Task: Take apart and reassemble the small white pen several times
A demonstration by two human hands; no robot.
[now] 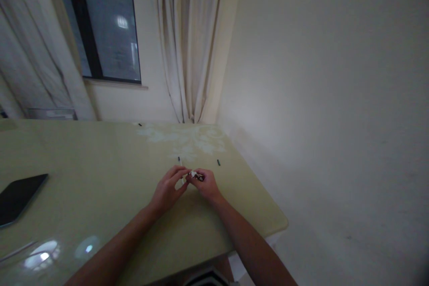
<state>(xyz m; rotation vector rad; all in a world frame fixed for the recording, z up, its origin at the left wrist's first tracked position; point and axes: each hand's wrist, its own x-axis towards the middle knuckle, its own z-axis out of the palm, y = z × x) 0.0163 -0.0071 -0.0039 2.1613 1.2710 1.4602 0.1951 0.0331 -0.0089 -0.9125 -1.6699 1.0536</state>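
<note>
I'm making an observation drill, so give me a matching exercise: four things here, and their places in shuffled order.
1. Black flat slab
2. Window
3. Small brown-and-white item
4. Pale floral pattern

A. Where left hand and right hand meet
B. Between the curtains
C. On the table, at the picture's left edge
D. On the table, beyond the hands

Pairs: 1-C, 2-B, 3-A, 4-D

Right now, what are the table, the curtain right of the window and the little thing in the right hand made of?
Table: glossy, perhaps glass or polished stone; lights reflect in it. Curtain: likely matt cloth, hanging in folds. Little thing: white and dark, too small to tell.
</note>
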